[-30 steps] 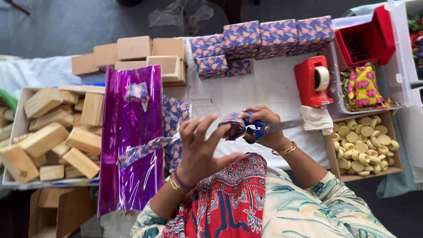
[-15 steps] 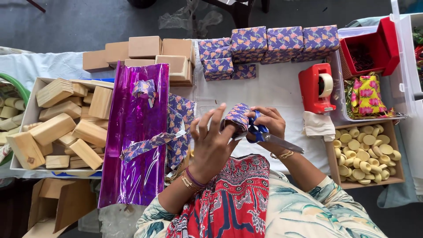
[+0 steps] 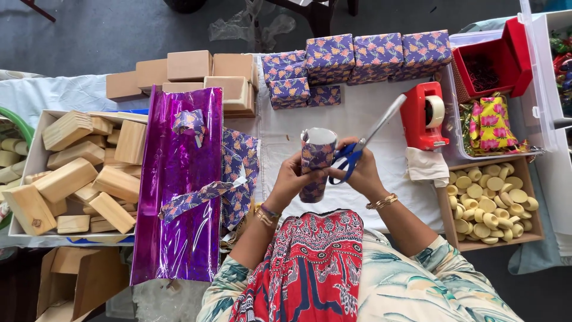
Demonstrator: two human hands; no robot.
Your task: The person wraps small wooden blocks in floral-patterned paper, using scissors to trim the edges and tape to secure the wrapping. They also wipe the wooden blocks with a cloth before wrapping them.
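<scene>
Purple floral paper is seen wrapped round an upright tube [image 3: 316, 164], held over the near middle of the desk [image 3: 369, 113], which is covered in white cloth. The tube's long axis runs near to far, with the open white end at the far end.

Left hand [image 3: 290, 182]: fingers closed round the tube's left side and lower part; bangles are worn at the wrist. This hand carries the tube.

Right hand [image 3: 362, 173]: fingers passed through the blue handles of a pair of scissors [image 3: 366, 140] and closed on them. The blades appear shut or nearly so, and point far and right, away from the tube. The handles lie just beside the tube's right side; whether the fingers also touch the paper cannot be told.

Relation noted: the tube lies directly left of the right hand, between both hands, with the left hand the one gripping it.

Surroundings listed:
- Purple foil sheet [image 3: 176, 191], left of the hands, with floral paper scraps [image 3: 238, 173] laid on and beside it.
- Tray of wooden blocks [image 3: 71, 173], far left.
- Plain cardboard boxes [image 3: 190, 74], far left of middle.
- Wrapped floral boxes [image 3: 357, 59], far middle to right.
- Red tape dispenser [image 3: 424, 116], right of the scissors.
- Red box [image 3: 488, 62], far right.
- Box of pale round discs [image 3: 491, 203], near right.
</scene>
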